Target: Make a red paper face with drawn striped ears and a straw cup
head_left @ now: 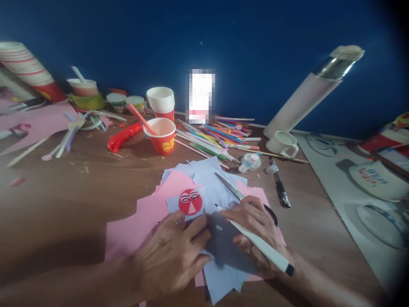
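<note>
My left hand [179, 245] rests with its fingers spread on the paper, just below a red paper circle [186, 200] bearing drawn eyes and a light triangle. That circle lies on a small bluish-white piece of paper [173, 205]. My right hand [255, 221] holds a white marker [260, 246] between thumb and fingers, its dark tip angled toward the upper left, near the paper. Scissors [230, 187] lie partly beneath this hand, a black handle loop showing at its right. Under both hands are overlapping bluish-white sheets [207, 170] and pink paper [128, 232].
A red paper cup [164, 143] stands beside a red-handled tool [126, 135], with stacked cups [160, 100] behind. Colourful sticks and pens [220, 138] lie at the back. A black pen [281, 192], small clear bottle [250, 162] and white mug [282, 143] are to the right.
</note>
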### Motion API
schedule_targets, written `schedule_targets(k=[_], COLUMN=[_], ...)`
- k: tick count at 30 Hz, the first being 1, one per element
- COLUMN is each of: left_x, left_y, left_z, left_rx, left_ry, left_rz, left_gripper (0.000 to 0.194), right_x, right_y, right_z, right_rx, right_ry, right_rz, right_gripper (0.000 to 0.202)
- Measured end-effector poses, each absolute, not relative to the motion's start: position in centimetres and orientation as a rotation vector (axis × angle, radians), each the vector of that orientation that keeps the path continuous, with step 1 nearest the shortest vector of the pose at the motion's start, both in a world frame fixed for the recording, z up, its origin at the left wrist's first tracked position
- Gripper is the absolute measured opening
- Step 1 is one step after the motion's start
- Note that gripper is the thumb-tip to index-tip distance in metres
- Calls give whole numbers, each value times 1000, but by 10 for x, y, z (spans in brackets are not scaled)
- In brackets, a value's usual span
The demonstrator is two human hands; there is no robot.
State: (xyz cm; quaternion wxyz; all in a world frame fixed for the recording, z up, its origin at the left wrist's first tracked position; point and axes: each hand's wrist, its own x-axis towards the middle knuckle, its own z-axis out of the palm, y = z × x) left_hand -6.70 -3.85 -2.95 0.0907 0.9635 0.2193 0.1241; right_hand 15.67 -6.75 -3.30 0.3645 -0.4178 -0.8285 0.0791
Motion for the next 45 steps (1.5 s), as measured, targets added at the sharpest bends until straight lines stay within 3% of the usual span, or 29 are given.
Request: schedule_targets(k=[5,9,45], left_x=[-67,-67,-69], left_y=[-38,-38,-39], left_z=[-28,-25,-27], left_rx=[2886,2897,2871], left_ry=[653,639,643], left_rz=[382,331,337], left_gripper=[30,29,29], right_x=[157,156,153], right_y=[-69,-71,-71], right_z=[-30,-33,-33], right_rx=[-1120,-1139,-1123], right_ry=[-2107,-2087,-2122], right_rz=[240,220,198], right_gripper=[14,7,9])
